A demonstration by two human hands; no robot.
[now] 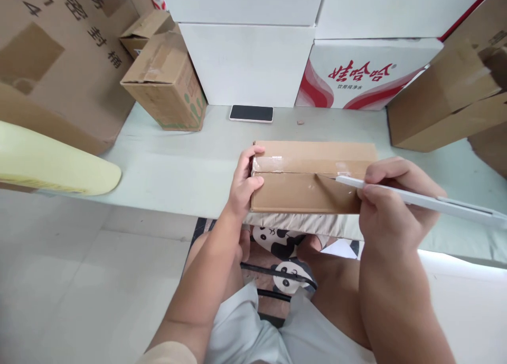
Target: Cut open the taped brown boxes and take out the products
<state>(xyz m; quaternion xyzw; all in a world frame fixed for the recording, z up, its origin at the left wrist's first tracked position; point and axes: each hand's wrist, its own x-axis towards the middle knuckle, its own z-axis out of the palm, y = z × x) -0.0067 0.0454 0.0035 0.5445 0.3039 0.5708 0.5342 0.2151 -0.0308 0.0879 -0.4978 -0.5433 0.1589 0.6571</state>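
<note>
A flat brown cardboard box (293,192) lies at the front edge of the cloth-covered table, clear tape (273,165) running along its middle seam. My left hand (242,187) grips the box's left end, thumb and fingers closed over the edge. In my closed right hand (392,200) is a white utility knife (420,199), held like a pen. Its thin blade points left and meets the box top near the seam. The far right end of the box is partly hidden behind my right hand.
A phone (251,113) lies behind the box, near a small brown scrap (300,122). White cartons (245,63) are stacked at the back. Brown boxes stand left (166,84) and right (443,100). A pale yellow roll (55,160) juts over the left front edge.
</note>
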